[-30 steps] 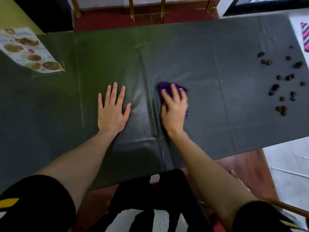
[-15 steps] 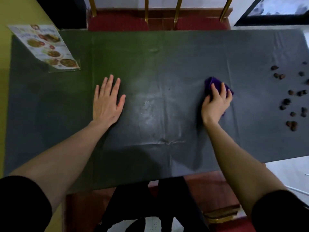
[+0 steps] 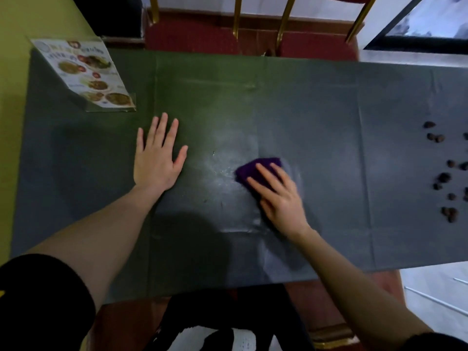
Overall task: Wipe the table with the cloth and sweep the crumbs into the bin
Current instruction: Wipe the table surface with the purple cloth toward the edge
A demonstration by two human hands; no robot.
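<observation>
A purple cloth lies near the middle of the dark covered table. My right hand presses flat on the cloth with straight fingers, hiding its near part. My left hand rests palm down on the table with fingers spread, to the left of the cloth. Several brown crumbs are scattered at the table's right end, well apart from the cloth. No bin is in view.
A laminated menu lies at the far left corner. A red chair with gold legs stands behind the far edge. Light floor shows past the table's near right corner.
My right hand has slid the cloth back to the left and toward me, away from the crumbs. My left hand has stayed flat in the same place.
</observation>
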